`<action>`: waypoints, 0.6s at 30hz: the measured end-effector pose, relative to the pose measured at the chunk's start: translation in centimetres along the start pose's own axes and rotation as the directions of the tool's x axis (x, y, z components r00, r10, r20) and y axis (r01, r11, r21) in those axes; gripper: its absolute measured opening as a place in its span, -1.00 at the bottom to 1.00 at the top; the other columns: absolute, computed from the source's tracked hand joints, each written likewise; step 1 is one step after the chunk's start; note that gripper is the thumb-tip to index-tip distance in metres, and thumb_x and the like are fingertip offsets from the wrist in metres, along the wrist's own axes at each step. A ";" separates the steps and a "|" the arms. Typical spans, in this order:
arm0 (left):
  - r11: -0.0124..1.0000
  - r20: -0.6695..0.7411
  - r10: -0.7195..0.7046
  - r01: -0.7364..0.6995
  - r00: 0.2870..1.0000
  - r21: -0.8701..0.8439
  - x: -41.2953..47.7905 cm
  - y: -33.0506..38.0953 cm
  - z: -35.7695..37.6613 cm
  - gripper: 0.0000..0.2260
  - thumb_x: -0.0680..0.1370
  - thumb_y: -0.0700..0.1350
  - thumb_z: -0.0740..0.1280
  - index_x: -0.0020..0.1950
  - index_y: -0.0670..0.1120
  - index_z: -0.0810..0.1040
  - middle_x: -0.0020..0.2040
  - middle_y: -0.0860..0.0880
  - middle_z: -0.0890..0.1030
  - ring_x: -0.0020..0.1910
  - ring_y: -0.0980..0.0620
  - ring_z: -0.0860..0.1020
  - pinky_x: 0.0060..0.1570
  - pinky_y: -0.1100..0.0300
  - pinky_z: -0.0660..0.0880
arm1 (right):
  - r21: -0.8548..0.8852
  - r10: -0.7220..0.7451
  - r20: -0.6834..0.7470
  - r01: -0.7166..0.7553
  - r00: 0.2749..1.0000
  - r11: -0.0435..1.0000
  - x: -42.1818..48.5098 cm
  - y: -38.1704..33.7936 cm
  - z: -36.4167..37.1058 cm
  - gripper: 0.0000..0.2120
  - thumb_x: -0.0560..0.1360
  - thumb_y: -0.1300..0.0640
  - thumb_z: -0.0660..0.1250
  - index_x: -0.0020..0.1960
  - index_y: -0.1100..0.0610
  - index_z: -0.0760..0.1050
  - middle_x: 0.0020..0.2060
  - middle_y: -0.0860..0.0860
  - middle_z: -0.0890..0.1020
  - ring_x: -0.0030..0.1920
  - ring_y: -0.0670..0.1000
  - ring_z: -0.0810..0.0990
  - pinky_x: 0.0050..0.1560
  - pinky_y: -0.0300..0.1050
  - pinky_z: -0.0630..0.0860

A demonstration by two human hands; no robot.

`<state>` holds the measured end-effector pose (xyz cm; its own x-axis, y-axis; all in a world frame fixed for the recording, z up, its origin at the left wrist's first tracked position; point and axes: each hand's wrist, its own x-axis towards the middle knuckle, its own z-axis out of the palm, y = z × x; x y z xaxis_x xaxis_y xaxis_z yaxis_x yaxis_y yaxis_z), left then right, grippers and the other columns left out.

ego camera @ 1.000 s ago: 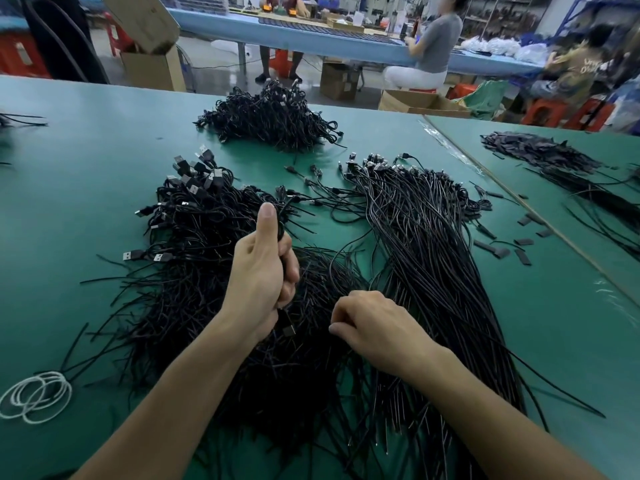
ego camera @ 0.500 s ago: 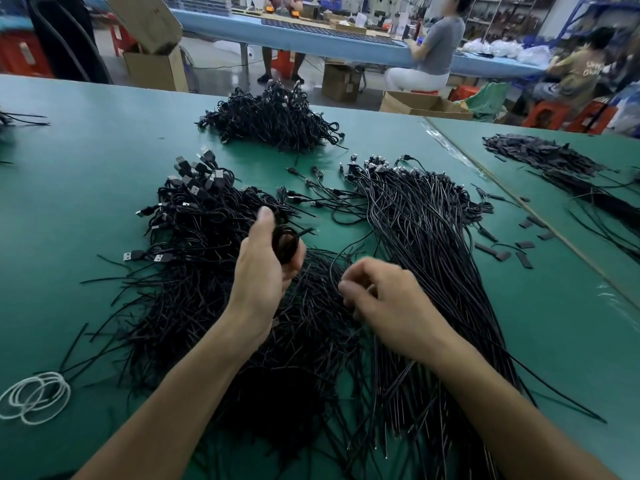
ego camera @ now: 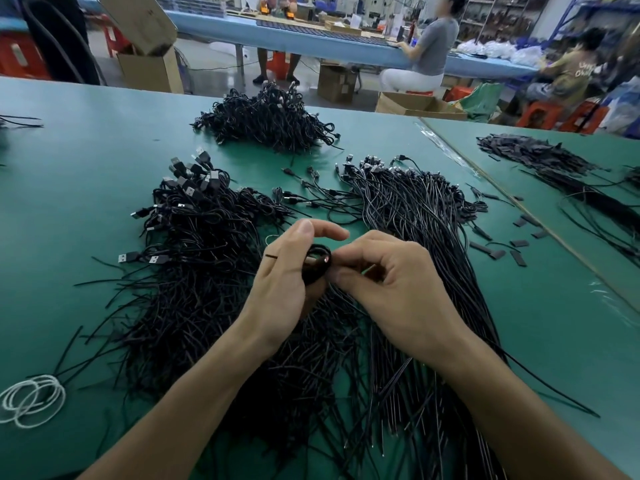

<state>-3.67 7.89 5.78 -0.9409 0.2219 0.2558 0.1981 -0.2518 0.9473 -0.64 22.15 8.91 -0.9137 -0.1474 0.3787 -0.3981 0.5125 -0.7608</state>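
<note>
Both hands on a small coil of black cable, held over the middle of the bench.

The left hand (ego camera: 284,282) holds the coiled cable (ego camera: 317,263) in the crook between thumb and half-curled fingers. The right hand (ego camera: 388,282) pinches the coil's side with thumb and forefinger, its other fingers curled in (what exactly it nips is too small to tell). The coil hangs just above loose cables on the green bench (ego camera: 86,161), between a tangled pile with USB plugs (ego camera: 194,237) toward the left edge and a pile of straighter cables (ego camera: 415,230) toward the right. A bundled heap (ego camera: 270,123) lies near the far edge and white loops (ego camera: 31,400) near the near-left corner.
</note>
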 end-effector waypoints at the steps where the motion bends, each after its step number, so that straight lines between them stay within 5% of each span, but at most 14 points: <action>1: 1.000 -0.017 0.021 -0.021 1.000 0.000 0.0 0.0 0.0 -0.60 0.63 0.07 0.01 0.02 -0.06 0.60 -0.59 0.05 0.33 -0.63 0.19 0.24 -0.58 0.37 0.20 | 0.014 0.011 -0.012 -0.011 1.000 1.000 -0.1 -0.1 0.1 -0.80 0.45 0.25 0.48 -0.04 -0.03 0.70 -0.20 -0.08 0.66 -0.16 -0.06 0.63 -0.07 -0.17 0.55; 4: 0.997 -0.048 0.066 -0.064 0.997 0.035 -0.1 -0.1 0.1 -0.59 0.67 0.05 -0.02 0.04 -0.05 0.59 -0.57 0.06 0.31 -0.59 0.20 0.24 -0.55 0.35 0.21 | 0.105 0.120 -0.052 -0.114 0.991 0.988 -0.3 -0.2 0.2 -0.91 0.47 0.17 0.50 -0.10 -0.01 0.68 -0.28 -0.03 0.68 -0.27 -0.02 0.62 -0.16 0.00 0.60; 6: 0.996 -0.065 0.085 -0.082 0.994 0.043 -0.1 -0.2 0.1 -0.59 0.68 0.06 -0.03 0.05 -0.06 0.58 -0.56 0.05 0.31 -0.59 0.20 0.25 -0.55 0.35 0.22 | 0.099 0.172 -0.076 -0.164 0.982 0.981 -0.3 -0.2 0.3 -0.95 0.45 0.13 0.52 -0.15 0.01 0.67 -0.33 -0.01 0.67 -0.34 -0.06 0.57 -0.25 -0.07 0.56; 10: 0.998 -0.134 0.055 -0.053 0.989 0.019 0.1 -0.4 0.2 -0.50 0.73 0.06 -0.03 -0.03 -0.21 0.58 -0.57 0.07 0.40 -0.62 0.20 0.32 -0.55 0.40 0.26 | -0.222 -0.022 -0.077 0.004 0.997 0.975 -1.1 -0.7 1.0 -0.95 0.51 0.18 0.45 -0.06 0.05 0.65 -0.18 -0.11 0.60 -0.16 -0.16 0.56 -0.09 -0.31 0.52; 14: 0.998 -0.088 -0.008 0.014 0.996 0.068 0.0 -0.8 0.2 -0.40 0.68 0.17 0.03 -0.41 -0.19 0.42 -0.56 0.06 0.30 -0.59 0.14 0.23 -0.55 0.26 0.18 | -0.630 -0.364 0.123 0.356 0.923 0.690 -1.7 -1.2 1.2 -0.96 0.54 0.25 0.38 -0.05 0.18 0.62 -0.16 0.02 0.55 -0.13 0.03 0.51 -0.10 -0.02 0.55; 18: 0.980 0.085 -0.201 0.201 0.976 0.011 -0.5 -1.2 0.1 -0.43 0.70 0.16 0.08 -0.36 -0.21 0.35 -0.51 -0.03 0.23 -0.55 0.05 0.14 -0.54 0.25 0.10 | -0.708 -0.522 0.322 0.567 0.790 0.421 -1.0 -1.8 0.0 -0.86 0.54 0.25 0.29 -0.12 0.17 0.61 -0.16 0.05 0.59 -0.12 0.06 0.52 -0.12 -0.04 0.44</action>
<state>-3.44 8.15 4.54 -0.9346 0.3475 0.0756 0.0082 -0.1914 0.9815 0.96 21.38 9.92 -0.5402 -0.6565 0.5265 -0.6275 0.7311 0.2679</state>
